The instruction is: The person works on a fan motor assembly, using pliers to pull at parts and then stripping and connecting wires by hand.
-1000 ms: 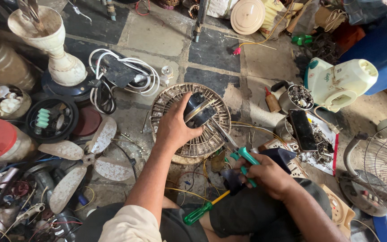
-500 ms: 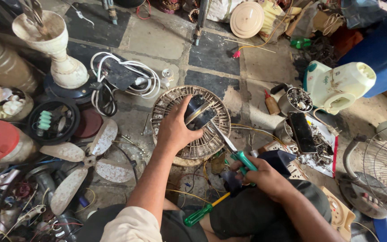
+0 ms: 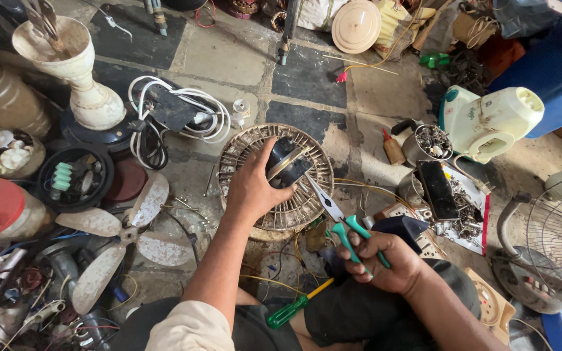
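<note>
- Two hands at work: left hand point(image 3: 250, 188) clamped on dark fan motor point(image 3: 285, 164), just above its fingers, atop round grille point(image 3: 307, 205).
- Right hand point(image 3: 385, 260) closed around green-handled pliers point(image 3: 336, 218), tips reaching up-left beside motor.

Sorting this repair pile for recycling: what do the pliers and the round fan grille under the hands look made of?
Pliers: bare grey metal at the nose, shiny; handles look plastic- or rubber-coated, teal, held in the right hand. Fan grille: probably plastic, dull beige ribs, grimy; the left hand rests on it.
</note>
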